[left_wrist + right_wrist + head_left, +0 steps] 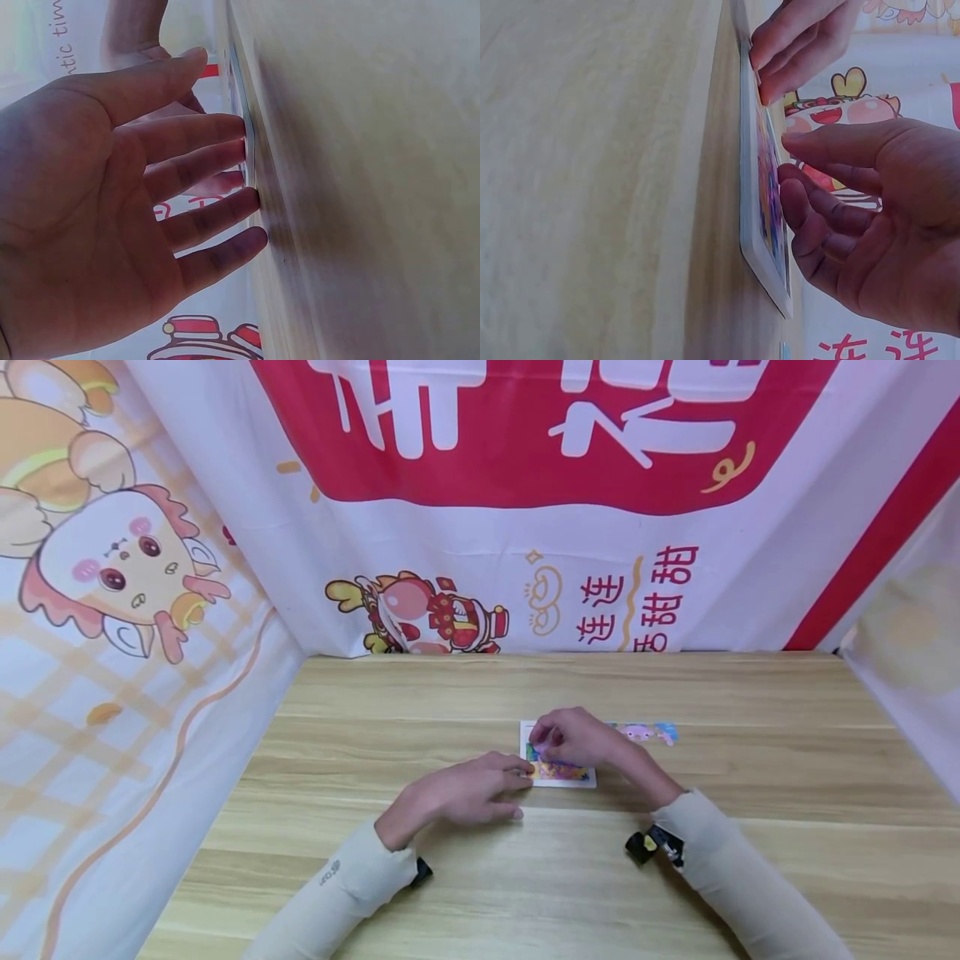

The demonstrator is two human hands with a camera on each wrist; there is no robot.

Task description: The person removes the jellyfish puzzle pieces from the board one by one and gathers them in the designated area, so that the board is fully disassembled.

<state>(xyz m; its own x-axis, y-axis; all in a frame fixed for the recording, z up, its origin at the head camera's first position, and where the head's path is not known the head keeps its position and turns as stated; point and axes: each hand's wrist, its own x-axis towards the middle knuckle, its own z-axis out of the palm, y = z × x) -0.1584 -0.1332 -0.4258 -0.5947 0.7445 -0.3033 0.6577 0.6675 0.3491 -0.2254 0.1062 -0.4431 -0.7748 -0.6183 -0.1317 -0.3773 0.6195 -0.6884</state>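
Observation:
A small flat picture board [590, 782] with a white border and a bright, many-coloured picture lies on the table. My left hand [480, 789] reaches in from the left with loosely extended fingers; its fingertips [241, 129] are right at the board's left edge. Over the picture, my right hand [576, 739] has bent fingers, and its thumb and fingertips come down at the picture surface [769, 195]. A pink patch shows between them in the head view; I cannot tell whether they pinch a loose piece. The right hand hides the board's upper part.
Flat pieces with a pink cartoon face [636, 732] and blue parts lie to the right of the board, partly behind the right wrist. The wooden table [570, 877] meets a printed cloth wall [525, 527] at the back. Dark wrist devices [654, 845] sit below the sleeves.

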